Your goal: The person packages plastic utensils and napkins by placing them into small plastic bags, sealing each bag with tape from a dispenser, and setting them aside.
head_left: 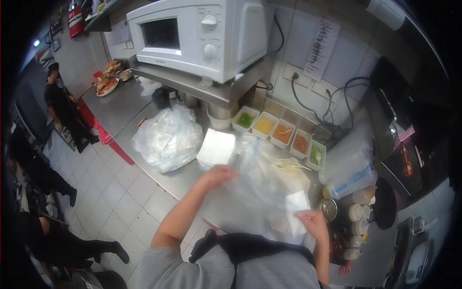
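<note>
My left hand (220, 177) is closed, its fingertips pinching the edge of a see-through plastic bag (255, 178). The bag spreads across the steel counter in front of my body, its lower part hazy. On the other side, my right hand (314, 223) grips a folded white napkin (297, 209) between thumb and fingers, at the bag's right side. Just beyond my left hand stands a stack of white napkins (216, 147). A pile of wooden sticks (291, 166), perhaps disposable chopsticks, lies past the bag.
Small containers of chopped food (281, 132) line the back. A large stuffed plastic bag (168, 139) sits left, under a white microwave (199, 38) on a shelf. Squeeze bottles (356, 219) and a metal bowl (329, 209) stand right. Several people in dark clothes (65, 106) are at left.
</note>
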Available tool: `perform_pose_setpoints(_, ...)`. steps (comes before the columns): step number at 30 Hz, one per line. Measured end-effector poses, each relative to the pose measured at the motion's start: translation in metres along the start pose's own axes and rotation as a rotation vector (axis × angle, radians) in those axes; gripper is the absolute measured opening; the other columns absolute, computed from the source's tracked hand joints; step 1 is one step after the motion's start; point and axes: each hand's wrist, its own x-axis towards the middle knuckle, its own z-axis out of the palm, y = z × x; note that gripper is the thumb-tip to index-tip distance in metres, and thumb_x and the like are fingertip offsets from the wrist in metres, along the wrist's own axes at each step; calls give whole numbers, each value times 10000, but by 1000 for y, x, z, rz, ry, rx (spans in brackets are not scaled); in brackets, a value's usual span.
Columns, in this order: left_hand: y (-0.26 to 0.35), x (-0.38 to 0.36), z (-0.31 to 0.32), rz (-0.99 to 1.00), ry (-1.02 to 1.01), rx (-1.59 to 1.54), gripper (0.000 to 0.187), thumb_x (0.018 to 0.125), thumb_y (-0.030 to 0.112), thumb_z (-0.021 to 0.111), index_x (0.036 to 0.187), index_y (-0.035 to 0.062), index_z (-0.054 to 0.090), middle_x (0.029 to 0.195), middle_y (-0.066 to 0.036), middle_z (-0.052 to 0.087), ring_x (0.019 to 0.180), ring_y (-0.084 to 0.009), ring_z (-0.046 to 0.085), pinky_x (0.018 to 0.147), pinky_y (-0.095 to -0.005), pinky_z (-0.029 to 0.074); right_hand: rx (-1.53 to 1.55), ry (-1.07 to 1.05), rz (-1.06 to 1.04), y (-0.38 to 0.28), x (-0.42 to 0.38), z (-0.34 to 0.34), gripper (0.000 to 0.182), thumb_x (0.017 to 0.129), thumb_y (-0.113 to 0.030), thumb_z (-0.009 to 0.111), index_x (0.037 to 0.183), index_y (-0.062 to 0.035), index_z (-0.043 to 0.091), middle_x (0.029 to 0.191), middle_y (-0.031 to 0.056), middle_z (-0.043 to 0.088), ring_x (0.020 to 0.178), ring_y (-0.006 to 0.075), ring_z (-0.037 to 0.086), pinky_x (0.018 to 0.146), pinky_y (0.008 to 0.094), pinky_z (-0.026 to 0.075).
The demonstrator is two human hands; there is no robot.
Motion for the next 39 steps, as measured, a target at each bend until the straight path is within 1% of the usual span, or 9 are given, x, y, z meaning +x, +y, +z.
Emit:
perform_pose_setpoints(6,70,-95,-28,451,495,317,347,684,212,824,584,85,517,589,18,546,529,-73,455,491,-241,387,12,-65,-99,-17,25,31,191,815,-171,689,874,10,705,794,123,700,734,128,648,671,253,484)
perform_pose_setpoints(12,31,-103,60,701,311,742,380,595,217,852,612,41,516,589,-91,560,524,-189,542,495,-312,426,-16,-111,-283,-12,65,106,283,790,-273,709,906,-15,705,773,167,682,705,214,672,658,303,497)
perform_pose_setpoints(15,-5,-88,82,689,218,802,386,565,229,853,629,28,529,624,-138,574,550,-260,567,511,-351,440,-101,-175,-54,2,69,117,325,784,-327,701,867,-12,699,700,182,650,648,261,661,599,339,484)
perform_pose_setpoints(18,-18,-79,79,519,121,693,379,606,247,849,618,36,534,577,-72,548,515,-175,518,495,-314,415,-56,-131,-38,46,74,129,309,798,-298,650,857,2,689,724,163,665,672,269,657,615,388,472)
perform_pose_setpoints(20,-23,-74,73,392,71,589,368,629,238,842,613,37,534,564,-48,535,508,-145,496,490,-298,407,-273,-88,-111,73,74,127,300,791,-293,657,776,6,680,633,192,610,609,347,617,557,372,461)
perform_pose_setpoints(26,-10,-70,70,405,263,459,301,675,185,813,629,29,559,573,-41,541,514,-123,490,486,-271,409,-176,72,-161,83,61,104,274,776,-269,665,734,2,668,690,191,633,632,338,618,626,387,478)
perform_pose_setpoints(30,-7,-70,98,658,236,741,250,695,192,766,692,28,578,661,-84,585,603,-231,585,556,-345,470,-215,121,-166,61,42,63,208,759,-221,685,725,-17,676,713,189,640,686,338,625,675,374,488)
perform_pose_setpoints(33,-11,-70,114,711,185,906,219,712,198,731,767,41,590,788,-95,595,703,-280,615,612,-389,493,-268,152,-61,60,22,41,116,739,-130,702,811,-38,695,802,163,659,792,291,638,750,329,480)
perform_pose_setpoints(39,-11,-80,134,814,46,1243,165,767,164,619,895,67,584,1067,-144,536,788,-314,614,634,-413,512,183,-142,-19,42,-18,44,370,734,-15,694,1098,-35,634,1034,78,619,985,159,559,876,282,422)
